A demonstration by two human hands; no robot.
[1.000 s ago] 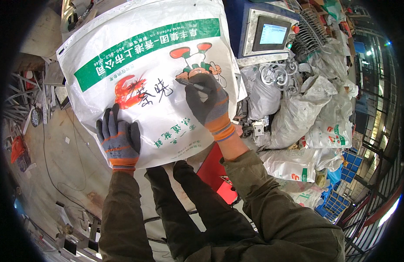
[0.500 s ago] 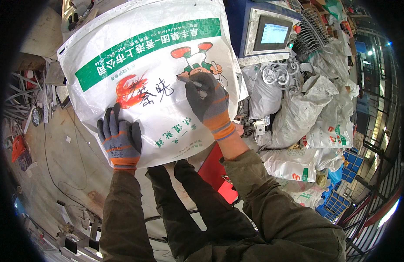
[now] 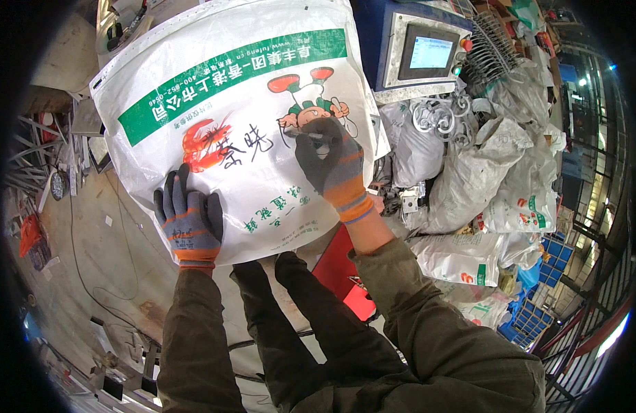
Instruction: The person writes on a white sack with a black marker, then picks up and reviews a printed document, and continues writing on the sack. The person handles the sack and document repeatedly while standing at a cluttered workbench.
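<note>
A large white woven sack lies spread out before me, with a green printed band, a red shrimp picture and a cartoon figure. My left hand, in a grey and orange work glove, rests flat on its near left part, fingers stretched. In a matching glove, my right hand is closed around a marker pen, mostly hidden by the fingers. It rests on the sack just below the cartoon figure. Black handwritten strokes run across the middle, ending beside the right hand.
A control box with a lit screen and red button stands beyond the sack on the right. Filled white sacks are heaped at the right, near blue crates. Metal scraps lie at the left, with a cable across the floor.
My right hand has shifted slightly right and nearer to me with the marker pen. New black strokes show to the right of the earlier writing. The left hand has stayed still.
</note>
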